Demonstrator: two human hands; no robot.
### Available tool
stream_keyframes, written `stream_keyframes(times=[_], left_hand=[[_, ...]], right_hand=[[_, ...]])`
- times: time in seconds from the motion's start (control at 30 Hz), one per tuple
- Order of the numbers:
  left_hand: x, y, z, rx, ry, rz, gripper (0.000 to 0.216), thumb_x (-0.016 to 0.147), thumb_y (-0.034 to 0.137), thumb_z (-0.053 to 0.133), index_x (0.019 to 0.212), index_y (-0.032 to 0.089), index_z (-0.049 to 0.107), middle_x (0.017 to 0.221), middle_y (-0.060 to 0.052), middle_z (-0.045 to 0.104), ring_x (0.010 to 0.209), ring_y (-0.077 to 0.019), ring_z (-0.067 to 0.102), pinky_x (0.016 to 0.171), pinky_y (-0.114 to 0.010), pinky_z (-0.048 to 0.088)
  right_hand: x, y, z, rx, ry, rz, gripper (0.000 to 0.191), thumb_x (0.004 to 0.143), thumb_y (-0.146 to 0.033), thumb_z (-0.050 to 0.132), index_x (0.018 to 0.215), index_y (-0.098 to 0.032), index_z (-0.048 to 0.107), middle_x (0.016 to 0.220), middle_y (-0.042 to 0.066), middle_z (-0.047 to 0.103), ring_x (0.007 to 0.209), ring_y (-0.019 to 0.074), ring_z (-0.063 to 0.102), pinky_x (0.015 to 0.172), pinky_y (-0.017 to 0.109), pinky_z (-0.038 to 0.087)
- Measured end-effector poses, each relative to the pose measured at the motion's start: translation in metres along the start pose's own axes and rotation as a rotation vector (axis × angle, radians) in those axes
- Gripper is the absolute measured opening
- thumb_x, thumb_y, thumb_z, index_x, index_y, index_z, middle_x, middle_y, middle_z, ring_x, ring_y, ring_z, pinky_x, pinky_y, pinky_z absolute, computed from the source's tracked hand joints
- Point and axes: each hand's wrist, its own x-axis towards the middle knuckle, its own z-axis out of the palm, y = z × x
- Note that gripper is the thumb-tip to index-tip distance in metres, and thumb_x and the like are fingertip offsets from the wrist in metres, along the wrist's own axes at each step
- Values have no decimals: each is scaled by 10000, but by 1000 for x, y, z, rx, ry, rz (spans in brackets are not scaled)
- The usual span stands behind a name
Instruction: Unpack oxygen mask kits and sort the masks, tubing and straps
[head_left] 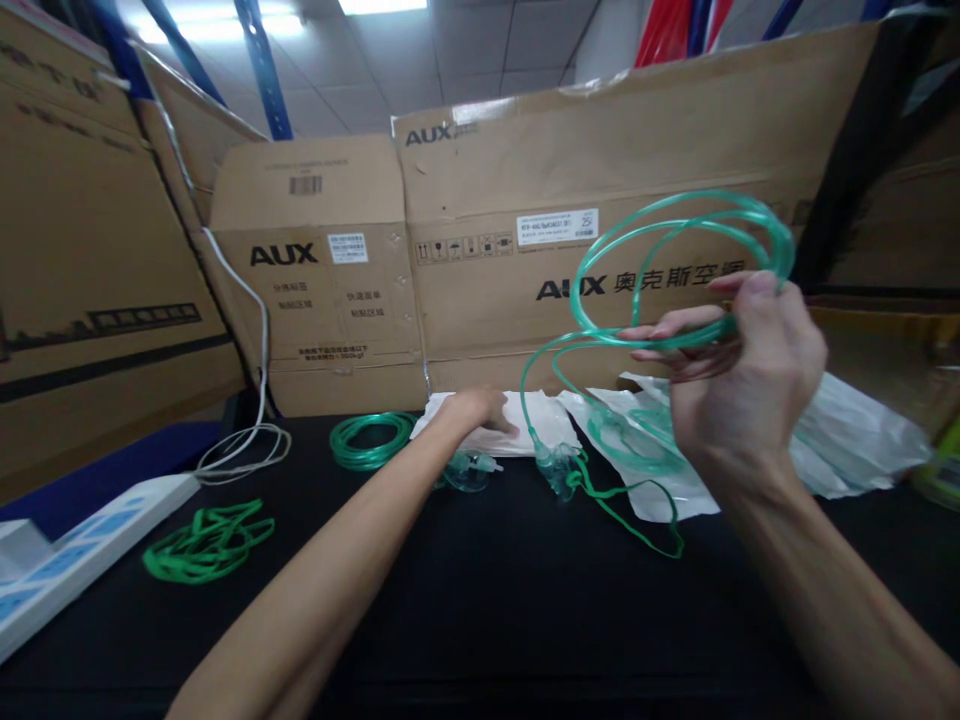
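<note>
Head view of a black surface (pixel 465 620) backed by upright cardboard boxes (pixel 600 200). The right hand (pixel 739 385) is raised above the surface, fingers closed around a coil of green transparent tubing (pixel 675 260); the loops stand up over the fingers, and 1 strand runs down to a clear mask (pixel 559 465) lying on the surface, with a green strap (pixel 637 510) trailing from it. The left hand (pixel 476 408) reaches forward, palm down, fingers flat and resting on a white packet (pixel 540 425); it grips nothing visible. Just left of that hand lies a second green tubing coil (pixel 371 440); a second clear mask (pixel 469 470) sits just beside the wrist. Clear plastic bags (pixel 855 430) lie behind the right hand. Far left: a bundle of green straps (pixel 206 540), a white cable (pixel 247 440) and a white power strip (pixel 75 560).
</note>
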Motion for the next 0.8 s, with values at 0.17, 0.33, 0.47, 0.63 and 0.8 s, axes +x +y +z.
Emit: stream_keyframes(times=[0.17,0.33,0.47,0.63,0.8], left_hand=[[-63,0,-10,-198,206,197,506,858,229,588,1359,292,614,1300,-48,692,1187,-259,638,1005,-332,481],[-142,-1,22,-402,77,263,671,775,272,610,1437,358,537,1210,-20,724,1043,-255,688,881,-321,534],[-187,-14,66,-520,46,126,803,760,240,644,1489,483,410,1434,2,580,1003,-227,682,964,-343,493],[-204,-9,92,-650,45,56,923,694,654,755,1511,488,360,1449,-23,558,1044,-273,648,911,-367,501],[-184,10,97,-742,286,24,562,852,628,609,1300,293,664,987,-65,740,849,-240,674,816,-329,505]], right_hand=[[-1,-10,9,42,-44,38,207,905,-376,621,900,-176,568,539,-5,662,488,183,694,446,234,559],[-7,-22,16,93,-93,59,202,910,-372,632,887,-180,571,535,-23,652,507,201,711,474,278,600],[-18,-29,20,90,-132,70,175,977,-345,529,906,-194,581,549,-20,663,509,192,710,472,276,603],[-35,-36,28,45,-146,73,224,1017,-303,420,901,-220,592,535,-49,649,494,183,701,539,342,642],[-42,-41,34,69,-171,189,201,995,-328,483,899,-201,606,538,-25,654,507,180,711,599,324,645]])
